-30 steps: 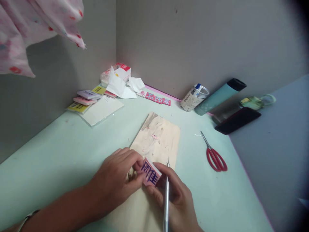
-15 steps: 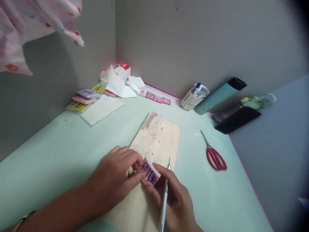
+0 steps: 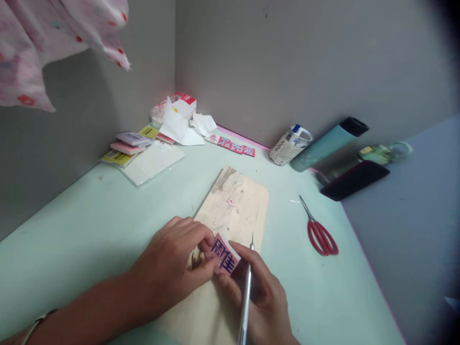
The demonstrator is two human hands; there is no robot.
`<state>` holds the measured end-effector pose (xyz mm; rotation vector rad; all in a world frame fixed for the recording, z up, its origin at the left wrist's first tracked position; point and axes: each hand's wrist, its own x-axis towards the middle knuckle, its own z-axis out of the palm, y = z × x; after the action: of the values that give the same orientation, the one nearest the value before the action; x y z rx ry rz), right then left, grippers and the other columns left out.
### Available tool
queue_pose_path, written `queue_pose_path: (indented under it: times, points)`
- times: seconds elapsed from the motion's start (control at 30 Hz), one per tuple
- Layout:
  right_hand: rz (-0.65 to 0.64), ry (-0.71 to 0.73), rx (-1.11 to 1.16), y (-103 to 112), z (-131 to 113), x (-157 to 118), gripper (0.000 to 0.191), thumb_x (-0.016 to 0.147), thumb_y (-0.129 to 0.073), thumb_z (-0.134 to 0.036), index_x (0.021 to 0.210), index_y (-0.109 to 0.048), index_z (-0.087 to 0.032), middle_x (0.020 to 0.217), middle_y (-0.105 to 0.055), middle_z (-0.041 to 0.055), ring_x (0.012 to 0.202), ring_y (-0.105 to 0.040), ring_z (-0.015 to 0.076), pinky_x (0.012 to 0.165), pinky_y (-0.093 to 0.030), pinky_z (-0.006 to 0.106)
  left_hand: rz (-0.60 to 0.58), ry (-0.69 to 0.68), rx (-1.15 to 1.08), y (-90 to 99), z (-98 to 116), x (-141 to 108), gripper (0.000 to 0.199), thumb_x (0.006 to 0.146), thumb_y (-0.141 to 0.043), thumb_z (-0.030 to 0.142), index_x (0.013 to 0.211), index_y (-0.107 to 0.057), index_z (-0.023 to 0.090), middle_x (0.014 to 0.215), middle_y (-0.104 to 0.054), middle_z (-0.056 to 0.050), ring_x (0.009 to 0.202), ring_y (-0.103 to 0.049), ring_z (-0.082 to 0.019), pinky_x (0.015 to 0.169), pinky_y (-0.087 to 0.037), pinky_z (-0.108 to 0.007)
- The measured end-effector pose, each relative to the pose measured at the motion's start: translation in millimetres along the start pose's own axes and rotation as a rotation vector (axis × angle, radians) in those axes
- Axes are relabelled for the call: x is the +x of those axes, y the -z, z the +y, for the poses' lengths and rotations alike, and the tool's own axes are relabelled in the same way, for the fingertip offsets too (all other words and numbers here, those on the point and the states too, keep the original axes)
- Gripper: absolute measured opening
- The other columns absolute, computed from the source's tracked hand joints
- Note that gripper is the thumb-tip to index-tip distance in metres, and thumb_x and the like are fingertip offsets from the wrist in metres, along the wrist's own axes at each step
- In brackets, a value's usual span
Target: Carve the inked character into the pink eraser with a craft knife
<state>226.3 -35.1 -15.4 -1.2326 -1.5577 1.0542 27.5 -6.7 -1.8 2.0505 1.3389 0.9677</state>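
Note:
A small pink block (image 3: pixel 225 256) with dark blue characters is held tilted above a wooden board (image 3: pixel 247 196). My left hand (image 3: pixel 183 256) pinches its left edge between thumb and fingers. On the block's right side are the thumb and a finger of my right hand (image 3: pixel 260 292). A silver craft knife (image 3: pixel 246 297) also rests in my right hand, its thin blade pointing away from me over the board. Pink shavings (image 3: pixel 232 203) lie on the board beyond the block.
Red-handled scissors (image 3: pixel 322 237) lie to the right. Behind stand a can (image 3: pixel 290 145), a blue-green bottle (image 3: pixel 327 145) and a dark phone-like slab (image 3: pixel 355 180). Carved pink pieces (image 3: pixel 232 144), tissues (image 3: pixel 175 123) and stacked blocks (image 3: pixel 127 146) sit at the back. Patterned cloth (image 3: pixel 72 28) hangs upper left.
The whole view has shifted slightly. The block is tilted a little differently between my fingers; both hands keep nearly the same grip.

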Motion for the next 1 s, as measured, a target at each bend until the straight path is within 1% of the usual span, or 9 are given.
queue_pose_path:
  times: [0.1, 0.23, 0.37, 0.57, 0.63, 0.83, 1.0]
  points:
    - [0.002, -0.054, 0.007, 0.6, 0.1, -0.1, 0.033, 0.087, -0.079, -0.03, 0.119, -0.07, -0.027, 0.082, -0.075, 0.002, 0.064, -0.068, 0.0163, 0.057, -0.057, 0.023, -0.029, 0.017, -0.009, 0.9, -1.7, -0.1, 0.013, 0.081, -0.069, 0.015, 0.088, -0.061, 0.021, 0.083, -0.065, 0.001, 0.078, -0.054, -0.02, 0.074, -0.036, -0.034]
    - [-0.002, -0.098, 0.034, 0.6, -1.1, 0.1, 0.033, 0.086, -0.08, -0.029, 0.118, -0.071, -0.029, 0.084, -0.075, 0.0019, 0.066, -0.067, 0.0152, 0.058, -0.056, 0.021, -0.044, 0.032, -0.03, 2.4, -3.8, 1.3, 0.014, 0.083, -0.072, 0.013, 0.087, -0.061, 0.021, 0.082, -0.065, 0.002, 0.078, -0.055, -0.019, 0.075, -0.036, -0.034]
    - [-0.005, -0.094, 0.053, 1.1, -1.1, 0.9, 0.035, 0.086, -0.08, -0.028, 0.12, -0.07, -0.03, 0.087, -0.075, 0.0016, 0.067, -0.067, 0.0145, 0.059, -0.056, 0.021, -0.047, 0.012, -0.052, 2.8, -4.3, 1.9, 0.014, 0.083, -0.073, 0.012, 0.087, -0.062, 0.021, 0.082, -0.065, 0.004, 0.077, -0.055, -0.018, 0.075, -0.036, -0.033]
    - [-0.001, -0.076, 0.037, 0.9, -2.1, -0.4, 0.033, 0.086, -0.08, -0.027, 0.118, -0.071, -0.03, 0.081, -0.073, 0.0, 0.064, -0.065, 0.0139, 0.056, -0.055, 0.02, -0.026, -0.01, -0.058, 2.9, -3.6, 2.6, 0.016, 0.083, -0.073, 0.009, 0.086, -0.063, 0.02, 0.081, -0.066, 0.004, 0.077, -0.055, -0.017, 0.075, -0.036, -0.032]
    - [-0.005, -0.045, 0.035, 0.6, -1.5, -0.7, 0.034, 0.087, -0.078, -0.026, 0.12, -0.07, -0.03, 0.083, -0.074, 0.0002, 0.064, -0.066, 0.0139, 0.057, -0.056, 0.02, -0.025, -0.01, -0.052, 4.0, -3.5, 3.3, 0.016, 0.083, -0.074, 0.009, 0.085, -0.063, 0.02, 0.081, -0.067, 0.005, 0.076, -0.056, -0.017, 0.075, -0.036, -0.032]
    - [-0.032, 0.101, -0.015, 1.5, 2.4, 0.3, 0.041, 0.089, -0.073, -0.016, 0.127, -0.066, -0.03, 0.099, -0.077, 0.0026, 0.075, -0.072, 0.0153, 0.068, -0.06, 0.022, -0.021, -0.057, -0.009, 6.8, -3.3, 5.1, 0.019, 0.081, -0.078, 0.008, 0.082, -0.064, 0.021, 0.08, -0.07, 0.006, 0.074, -0.056, -0.017, 0.075, -0.036, -0.032]
    - [-0.037, 0.227, -0.076, 1.0, 3.7, 0.2, 0.047, 0.09, -0.069, -0.01, 0.135, -0.062, -0.025, 0.103, -0.076, 0.0063, 0.082, -0.074, 0.0172, 0.071, -0.061, 0.023, -0.022, -0.046, -0.008, 6.2, -1.0, 4.0, 0.013, 0.086, -0.071, 0.01, 0.085, -0.064, 0.02, 0.08, -0.069, 0.005, 0.075, -0.057, -0.018, 0.075, -0.037, -0.034]
